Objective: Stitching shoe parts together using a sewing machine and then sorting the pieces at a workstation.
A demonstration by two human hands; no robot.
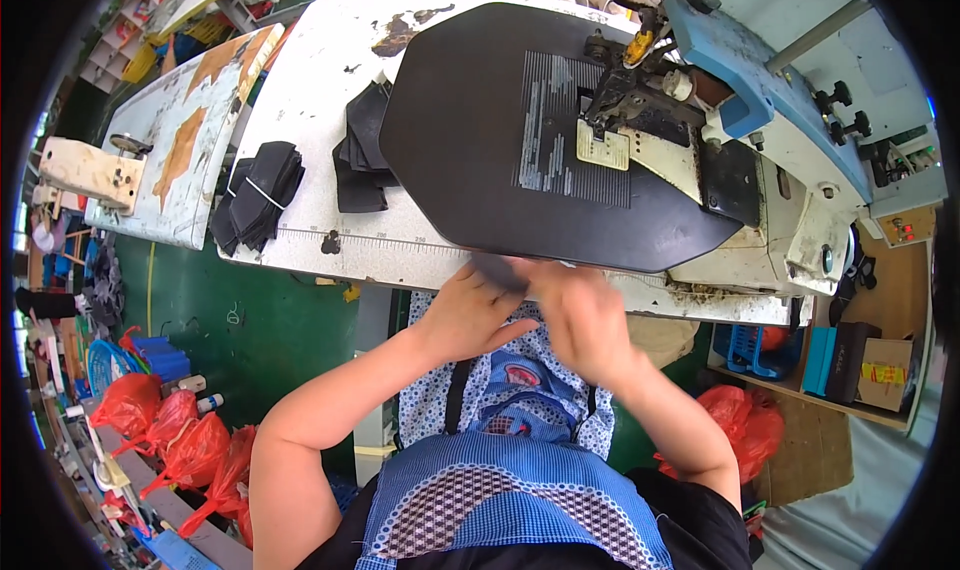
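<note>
In front of the sewing table's near edge, my left hand (468,315) is closed on a small dark piece of fabric (497,272), its thumb pointing right. Close beside it is my right hand (582,315), smeared by motion, so its fingers and anything in them cannot be made out. Just beyond both hands lies a black eight-sided plate (450,130) around the sewing machine's needle area (603,148). Left of the plate are a loose pile of black fabric pieces (362,155) and a bundle of black pieces (258,198) tied with a pale band.
The blue and white machine arm (770,80) rises at the right. A second worn white table (190,140) stands at far left. Red plastic bags (195,450) line the lower left. A shelf at right holds a blue basket (757,353) and boxes (885,370).
</note>
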